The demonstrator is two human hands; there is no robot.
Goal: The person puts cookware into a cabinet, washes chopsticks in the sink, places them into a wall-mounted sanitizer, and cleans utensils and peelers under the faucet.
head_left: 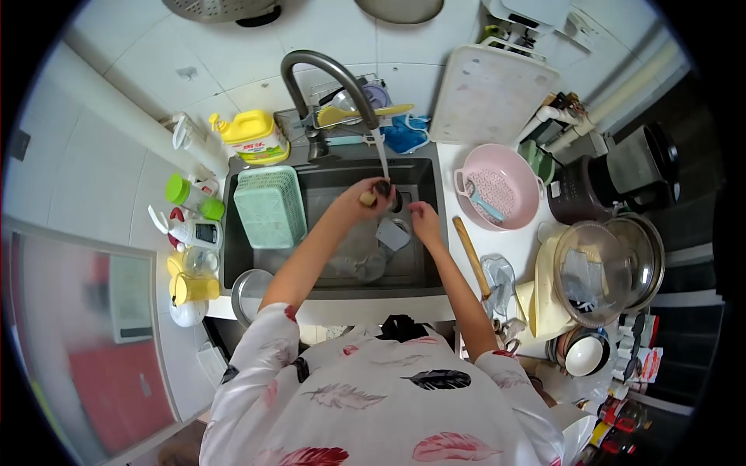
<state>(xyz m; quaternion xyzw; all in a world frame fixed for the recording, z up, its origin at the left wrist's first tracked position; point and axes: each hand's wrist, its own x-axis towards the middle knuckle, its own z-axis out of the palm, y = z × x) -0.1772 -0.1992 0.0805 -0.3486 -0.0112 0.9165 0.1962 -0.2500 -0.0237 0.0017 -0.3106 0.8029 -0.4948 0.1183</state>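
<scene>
The small thing (367, 199), tan at one end and dark at the other, is in the left hand (357, 198) over the sink (334, 293), right where the water (381, 151) comes down from the tap (311, 56). The left fingers are closed around it, hiding much of its shape. The right hand (423, 223) is beside it, half open with the fingers loosely bent, and nothing shows in its grasp. For good handling under the stream, a firm but light pinch suits a wet thing this size, turned slowly so the water reaches every side, with the fingers shifted so no patch remains covered. Keeping it low should limit splashing, and the free hand is well placed to rub it or catch a slip. Below the hands lie a white piece (392, 234) and a clear thing (365, 266), too blurred to name. The green basket (268, 210) stands at the sink's left end, close enough that stray spray could wet it. On the worktop (505, 242) to the right are a pink basin (531, 194) with a blue tool (488, 206) in it, and a wooden stick (472, 256). A yellow bottle (252, 144) stands behind the sink, left of the tap.
</scene>
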